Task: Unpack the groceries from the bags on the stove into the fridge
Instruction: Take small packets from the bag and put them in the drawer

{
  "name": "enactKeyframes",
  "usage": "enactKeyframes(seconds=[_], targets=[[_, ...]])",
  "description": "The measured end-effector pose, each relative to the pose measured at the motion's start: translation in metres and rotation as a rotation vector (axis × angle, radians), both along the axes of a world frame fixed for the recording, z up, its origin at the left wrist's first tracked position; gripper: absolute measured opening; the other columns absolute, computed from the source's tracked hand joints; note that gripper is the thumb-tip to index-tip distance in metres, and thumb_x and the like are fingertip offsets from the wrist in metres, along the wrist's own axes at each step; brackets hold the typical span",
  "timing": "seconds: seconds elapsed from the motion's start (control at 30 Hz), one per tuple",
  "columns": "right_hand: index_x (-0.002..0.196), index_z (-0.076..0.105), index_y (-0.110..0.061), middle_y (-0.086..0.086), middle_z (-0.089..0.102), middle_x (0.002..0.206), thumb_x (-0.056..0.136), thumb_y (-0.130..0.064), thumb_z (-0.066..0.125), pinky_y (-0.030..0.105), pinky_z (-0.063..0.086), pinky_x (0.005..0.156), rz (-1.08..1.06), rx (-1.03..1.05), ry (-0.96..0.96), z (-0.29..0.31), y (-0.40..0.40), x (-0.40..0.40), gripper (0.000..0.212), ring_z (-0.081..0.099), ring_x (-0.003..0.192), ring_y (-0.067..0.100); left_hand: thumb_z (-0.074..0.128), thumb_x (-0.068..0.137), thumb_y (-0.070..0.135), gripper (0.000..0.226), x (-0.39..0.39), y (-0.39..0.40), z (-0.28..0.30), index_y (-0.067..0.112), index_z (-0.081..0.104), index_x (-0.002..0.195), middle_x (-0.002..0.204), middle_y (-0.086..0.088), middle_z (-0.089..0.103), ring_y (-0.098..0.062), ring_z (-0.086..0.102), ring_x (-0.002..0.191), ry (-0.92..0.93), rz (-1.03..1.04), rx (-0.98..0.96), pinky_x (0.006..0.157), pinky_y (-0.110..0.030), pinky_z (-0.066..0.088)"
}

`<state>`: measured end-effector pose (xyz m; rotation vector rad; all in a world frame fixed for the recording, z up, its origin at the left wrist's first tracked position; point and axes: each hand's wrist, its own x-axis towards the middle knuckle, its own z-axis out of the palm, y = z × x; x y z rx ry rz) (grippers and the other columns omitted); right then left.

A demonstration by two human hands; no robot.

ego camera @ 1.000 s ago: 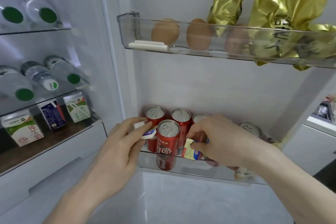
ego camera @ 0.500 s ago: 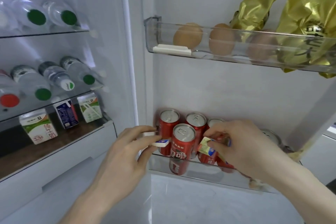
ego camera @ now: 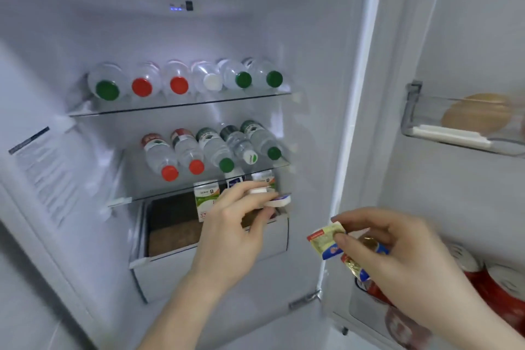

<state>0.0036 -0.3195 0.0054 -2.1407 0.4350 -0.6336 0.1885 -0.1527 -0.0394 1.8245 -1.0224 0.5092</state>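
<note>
Left hand (ego camera: 227,236) pinches a small flat white tub (ego camera: 277,199), thumb under, fingers on top, held level in front of the right end of the fridge's lower glass shelf (ego camera: 122,201), just above the open drawer (ego camera: 210,258). Right hand (ego camera: 397,256) pinches a few small foil packets (ego camera: 326,239) between thumb and fingers, near the door's inner edge, above the left end of the lower door bin (ego camera: 366,312); exact count I can't tell, they overlap. My read on handling: all of it is very light. The tub looks like thin rigid plastic with a peel lid, so I'd hold it by the rim sides and go easy on the lid. The packets look soft and slick; a stack will likely slide apart, so pinch across the flat faces near the middle, not a corner. Around them: small cartons (ego camera: 207,196) stand under the lower shelf at its right end, partly hidden by my left hand. Water bottles (ego camera: 199,150) lie in rows on both glass shelves, caps towards me. Red cans (ego camera: 500,290) sit in the lower door bin, eggs (ego camera: 477,116) in the upper door bin. No bags or stove in view.
</note>
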Motion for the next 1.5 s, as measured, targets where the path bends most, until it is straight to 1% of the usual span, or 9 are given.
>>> enactKeyframes(seconds=[0.13,0.27,0.4,0.57,0.87,0.97,1.13,1.27,1.5], targets=[[0.09,0.078,-0.036,-0.018,0.078,0.08,0.09,-0.018,0.077,0.013,0.049,0.053,0.075,0.08,-0.017,-0.006,0.008,0.032,0.018,0.067,0.056,0.008,0.075,0.093,0.016,0.023,0.021,0.022,0.001,0.027,0.079,0.112,0.119,0.02,0.067,-0.006,0.066,0.112,0.024,0.109,-0.042,0.095,-0.024,0.052],[0.093,0.079,-0.037,-0.017,0.079,0.09,0.091,-0.023,0.077,0.032,0.061,0.066,0.09,0.155,0.008,-0.019,0.01,0.046,0.014,0.074,0.073,0.013,0.073,0.094,0.014,0.024,0.032,0.036,-0.004,0.027,0.079,0.113,0.118,0.019,0.068,-0.007,0.068,0.107,0.067,0.124,-0.06,0.087,-0.024,0.057],[0.094,0.079,-0.032,-0.015,0.079,0.087,0.091,-0.017,0.076,0.022,0.057,0.056,0.109,0.207,0.009,-0.027,0.005,0.051,0.015,0.074,0.075,0.016,0.073,0.093,0.013,0.024,0.034,0.038,-0.016,0.026,0.079,0.113,0.117,0.019,0.068,-0.009,0.068,0.107,0.109,0.096,-0.06,0.087,-0.016,0.054],[0.093,0.077,-0.028,-0.012,0.078,0.085,0.092,-0.012,0.075,0.023,0.056,0.053,0.157,0.276,0.06,-0.051,0.021,0.077,0.016,0.073,0.067,0.015,0.073,0.093,0.019,0.024,0.057,0.03,-0.078,0.026,0.078,0.115,0.119,0.019,0.066,-0.004,0.063,0.11,0.144,0.228,0.081,0.091,-0.024,0.053],[0.095,0.076,-0.029,-0.007,0.078,0.089,0.092,-0.018,0.077,0.025,0.058,0.054,0.187,0.324,0.167,-0.107,0.056,0.123,0.011,0.076,0.069,0.014,0.072,0.091,0.009,0.029,0.146,0.071,-0.18,0.017,0.077,0.119,0.123,-0.001,0.07,-0.026,0.062,0.114,0.195,0.583,0.252,0.099,-0.036,0.05],[0.094,0.076,-0.026,-0.006,0.078,0.088,0.092,-0.015,0.076,0.024,0.057,0.053,0.19,0.343,0.175,-0.113,0.063,0.133,0.011,0.075,0.066,0.013,0.071,0.092,0.008,0.028,0.164,0.072,-0.186,0.016,0.077,0.119,0.129,-0.006,0.07,-0.032,0.057,0.129,0.204,0.6,0.239,0.108,-0.043,0.047],[0.096,0.074,-0.027,-0.005,0.077,0.092,0.093,-0.018,0.076,0.024,0.058,0.055,0.182,0.372,0.215,-0.128,0.066,0.143,0.01,0.076,0.068,0.012,0.065,0.099,0.02,0.029,0.168,0.069,-0.182,0.025,0.074,0.125,0.145,-0.002,0.061,-0.028,0.039,0.148,0.275,0.591,0.303,0.118,-0.045,0.038],[0.098,0.075,-0.024,-0.003,0.077,0.093,0.093,-0.017,0.076,0.02,0.056,0.053,0.176,0.388,0.214,-0.136,0.064,0.149,0.008,0.076,0.068,0.01,0.064,0.099,0.019,0.031,0.164,0.07,-0.18,0.03,0.073,0.127,0.151,-0.002,0.055,-0.031,0.033,0.15,0.258,0.59,0.317,0.118,-0.045,0.036],[0.101,0.073,-0.024,-0.002,0.077,0.098,0.094,-0.016,0.075,0.022,0.059,0.057,0.144,0.501,0.191,-0.15,0.063,0.166,0.01,0.076,0.075,0.006,0.063,0.099,0.023,0.031,0.153,0.074,-0.17,0.028,0.072,0.128,0.144,-0.001,0.061,-0.032,0.042,0.142,0.267,0.627,0.323,0.112,-0.051,0.044]])
